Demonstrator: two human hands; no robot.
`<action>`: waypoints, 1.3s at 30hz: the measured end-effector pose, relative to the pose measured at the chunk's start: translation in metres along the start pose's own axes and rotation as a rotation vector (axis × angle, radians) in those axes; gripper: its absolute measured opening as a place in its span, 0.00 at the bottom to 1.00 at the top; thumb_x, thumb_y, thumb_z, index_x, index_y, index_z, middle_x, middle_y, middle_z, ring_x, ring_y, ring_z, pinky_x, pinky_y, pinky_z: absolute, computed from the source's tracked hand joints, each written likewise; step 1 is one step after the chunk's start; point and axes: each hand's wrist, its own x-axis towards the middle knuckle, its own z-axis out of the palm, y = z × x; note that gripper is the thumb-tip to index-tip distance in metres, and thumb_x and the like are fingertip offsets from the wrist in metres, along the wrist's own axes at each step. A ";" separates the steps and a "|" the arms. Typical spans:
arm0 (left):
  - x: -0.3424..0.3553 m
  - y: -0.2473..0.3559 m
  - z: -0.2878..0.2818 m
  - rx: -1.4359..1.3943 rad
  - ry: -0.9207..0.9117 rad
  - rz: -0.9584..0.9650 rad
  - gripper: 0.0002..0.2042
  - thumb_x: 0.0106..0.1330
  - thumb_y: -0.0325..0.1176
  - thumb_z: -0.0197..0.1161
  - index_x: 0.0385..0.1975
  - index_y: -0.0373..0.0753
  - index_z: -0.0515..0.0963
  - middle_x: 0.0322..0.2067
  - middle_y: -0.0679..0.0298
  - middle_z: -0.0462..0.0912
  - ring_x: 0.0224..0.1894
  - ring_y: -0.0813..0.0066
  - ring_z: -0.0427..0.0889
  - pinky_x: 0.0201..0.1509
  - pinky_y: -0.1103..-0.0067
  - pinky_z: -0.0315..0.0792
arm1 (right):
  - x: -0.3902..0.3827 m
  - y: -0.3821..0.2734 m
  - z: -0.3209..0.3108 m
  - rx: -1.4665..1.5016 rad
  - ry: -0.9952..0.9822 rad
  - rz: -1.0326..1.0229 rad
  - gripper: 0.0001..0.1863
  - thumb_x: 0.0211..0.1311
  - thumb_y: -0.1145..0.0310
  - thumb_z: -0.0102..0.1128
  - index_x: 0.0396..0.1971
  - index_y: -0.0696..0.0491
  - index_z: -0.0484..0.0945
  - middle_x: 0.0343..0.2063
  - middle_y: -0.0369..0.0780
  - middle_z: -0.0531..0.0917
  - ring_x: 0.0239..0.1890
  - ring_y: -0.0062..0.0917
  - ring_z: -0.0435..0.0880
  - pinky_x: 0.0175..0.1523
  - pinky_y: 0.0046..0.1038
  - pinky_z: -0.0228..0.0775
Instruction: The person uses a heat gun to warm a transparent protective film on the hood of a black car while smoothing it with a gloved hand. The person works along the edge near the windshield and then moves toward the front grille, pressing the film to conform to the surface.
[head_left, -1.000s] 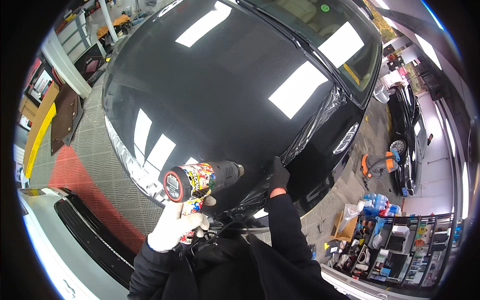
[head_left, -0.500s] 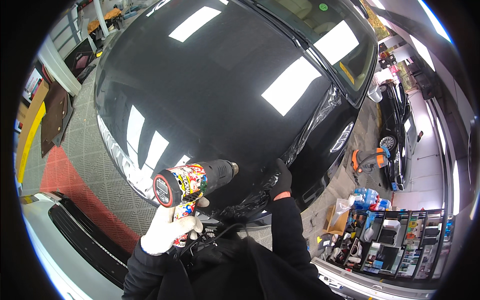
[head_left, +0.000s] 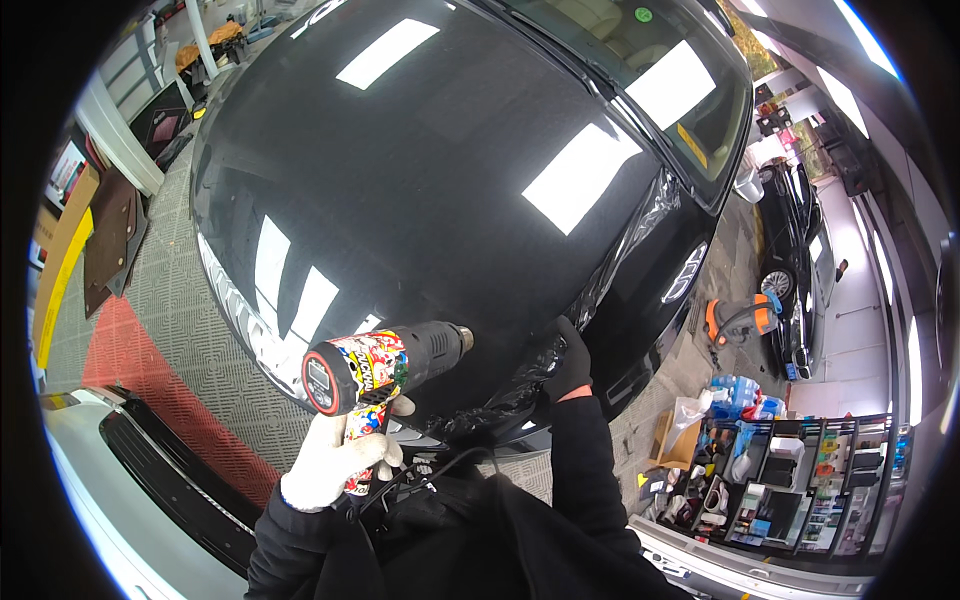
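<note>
Grey patterned flooring (head_left: 170,300) lies beyond as the white-gloved left hand (head_left: 330,465) grips a pistol-shaped, sticker-covered heat gun (head_left: 370,365) over a glossy black hood (head_left: 380,200), and the black-gloved right hand (head_left: 570,365), its closure unclear, meets crinkled plastic film (head_left: 635,232) along the hood's edge.

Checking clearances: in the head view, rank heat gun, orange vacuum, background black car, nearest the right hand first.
1. Heat gun, left of the right hand.
2. Orange vacuum, on the right.
3. Background black car, beyond the vacuum.

Wrinkled film (head_left: 620,250) lies along the edge of the black car hood (head_left: 430,180).
</note>
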 end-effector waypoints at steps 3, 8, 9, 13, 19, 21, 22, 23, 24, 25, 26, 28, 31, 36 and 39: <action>0.002 -0.002 0.002 0.002 0.007 0.015 0.30 0.67 0.39 0.74 0.63 0.26 0.74 0.32 0.60 0.89 0.27 0.78 0.86 0.33 0.83 0.81 | -0.006 -0.004 0.004 -0.034 -0.004 0.022 0.12 0.77 0.61 0.61 0.42 0.53 0.87 0.38 0.39 0.90 0.41 0.31 0.91 0.51 0.34 0.84; 0.006 -0.003 0.002 0.015 -0.014 0.009 0.32 0.66 0.41 0.75 0.63 0.26 0.74 0.30 0.60 0.89 0.26 0.77 0.85 0.32 0.82 0.80 | -0.014 0.004 0.010 0.000 0.003 0.027 0.14 0.72 0.58 0.67 0.44 0.54 0.86 0.38 0.36 0.88 0.38 0.25 0.87 0.46 0.29 0.81; 0.007 -0.004 0.001 0.012 -0.021 0.020 0.32 0.65 0.42 0.75 0.63 0.26 0.74 0.30 0.59 0.89 0.26 0.76 0.85 0.31 0.81 0.79 | -0.013 0.009 0.009 -0.149 0.056 -0.076 0.14 0.70 0.60 0.68 0.46 0.54 0.85 0.38 0.37 0.88 0.38 0.25 0.87 0.45 0.29 0.81; 0.009 -0.007 -0.006 0.019 -0.055 0.000 0.31 0.67 0.39 0.73 0.64 0.27 0.72 0.39 0.57 0.85 0.29 0.75 0.86 0.32 0.80 0.81 | -0.011 0.032 -0.001 -0.503 0.214 -0.298 0.21 0.62 0.68 0.72 0.54 0.56 0.82 0.40 0.38 0.87 0.38 0.25 0.86 0.43 0.30 0.81; 0.010 -0.010 -0.019 -0.042 -0.143 -0.006 0.26 0.71 0.24 0.63 0.69 0.29 0.67 0.60 0.50 0.81 0.37 0.73 0.88 0.35 0.79 0.86 | -0.049 0.060 -0.008 -0.862 0.357 -0.399 0.38 0.51 0.74 0.77 0.66 0.56 0.76 0.47 0.41 0.87 0.45 0.28 0.87 0.51 0.31 0.82; 0.008 -0.011 -0.018 -0.032 -0.149 -0.028 0.26 0.71 0.24 0.62 0.69 0.29 0.67 0.59 0.50 0.81 0.36 0.73 0.88 0.35 0.79 0.85 | -0.067 0.068 -0.012 -0.826 0.296 -0.383 0.39 0.53 0.75 0.76 0.68 0.56 0.75 0.49 0.41 0.86 0.48 0.29 0.86 0.55 0.30 0.81; 0.007 -0.010 -0.017 -0.042 -0.158 -0.027 0.26 0.70 0.24 0.62 0.68 0.28 0.67 0.59 0.50 0.81 0.36 0.73 0.88 0.35 0.79 0.85 | -0.069 0.071 -0.014 -0.780 0.265 -0.409 0.38 0.53 0.75 0.75 0.68 0.57 0.75 0.49 0.41 0.86 0.48 0.29 0.86 0.56 0.31 0.81; 0.005 -0.010 -0.015 -0.020 -0.133 -0.009 0.26 0.70 0.24 0.63 0.68 0.29 0.68 0.58 0.51 0.82 0.35 0.74 0.88 0.35 0.79 0.85 | -0.068 0.076 -0.017 -0.745 0.239 -0.430 0.38 0.54 0.76 0.74 0.69 0.57 0.74 0.49 0.41 0.87 0.49 0.29 0.86 0.56 0.31 0.81; 0.003 -0.011 -0.012 -0.014 -0.117 0.009 0.26 0.70 0.25 0.63 0.68 0.29 0.68 0.57 0.51 0.82 0.34 0.74 0.88 0.35 0.79 0.85 | -0.066 0.082 -0.024 -0.707 0.218 -0.450 0.38 0.55 0.76 0.73 0.69 0.58 0.74 0.49 0.41 0.87 0.49 0.29 0.86 0.56 0.31 0.81; 0.002 -0.011 -0.010 -0.015 -0.106 0.028 0.26 0.70 0.26 0.64 0.67 0.29 0.69 0.57 0.51 0.83 0.34 0.74 0.88 0.35 0.79 0.85 | -0.063 0.088 -0.035 -0.541 0.139 -0.420 0.30 0.56 0.78 0.71 0.62 0.61 0.79 0.50 0.41 0.87 0.50 0.29 0.86 0.58 0.31 0.80; 0.001 -0.011 -0.009 0.009 -0.098 0.028 0.26 0.70 0.27 0.64 0.67 0.29 0.69 0.55 0.52 0.84 0.33 0.74 0.88 0.35 0.79 0.85 | -0.055 0.095 -0.045 -0.516 0.184 -0.384 0.25 0.56 0.78 0.69 0.57 0.61 0.81 0.47 0.40 0.86 0.48 0.27 0.85 0.55 0.31 0.79; 0.000 -0.012 -0.006 0.037 -0.088 0.036 0.27 0.69 0.29 0.65 0.67 0.29 0.69 0.52 0.52 0.85 0.31 0.74 0.87 0.35 0.79 0.85 | -0.031 0.112 -0.065 -0.487 0.162 -0.421 0.15 0.58 0.75 0.67 0.46 0.60 0.83 0.42 0.38 0.85 0.44 0.25 0.84 0.51 0.30 0.78; -0.005 -0.016 -0.002 0.014 -0.067 0.053 0.28 0.67 0.30 0.67 0.66 0.29 0.69 0.49 0.52 0.86 0.30 0.73 0.87 0.32 0.80 0.84 | 0.006 0.135 -0.075 -0.521 0.268 -0.420 0.05 0.62 0.71 0.61 0.32 0.55 0.82 0.34 0.35 0.82 0.37 0.22 0.80 0.45 0.28 0.73; -0.021 -0.011 -0.004 0.155 0.033 0.056 0.26 0.64 0.29 0.64 0.62 0.25 0.72 0.35 0.54 0.88 0.27 0.72 0.86 0.31 0.78 0.82 | -0.003 0.148 -0.047 -0.344 0.210 -0.402 0.07 0.66 0.66 0.56 0.35 0.51 0.81 0.32 0.34 0.80 0.36 0.23 0.80 0.47 0.27 0.72; -0.032 -0.008 -0.011 0.190 0.015 0.043 0.27 0.63 0.33 0.65 0.61 0.25 0.75 0.30 0.58 0.88 0.26 0.73 0.86 0.32 0.79 0.82 | -0.036 0.145 -0.043 -0.103 0.122 -0.254 0.13 0.66 0.70 0.56 0.48 0.55 0.80 0.40 0.39 0.83 0.45 0.28 0.86 0.56 0.33 0.79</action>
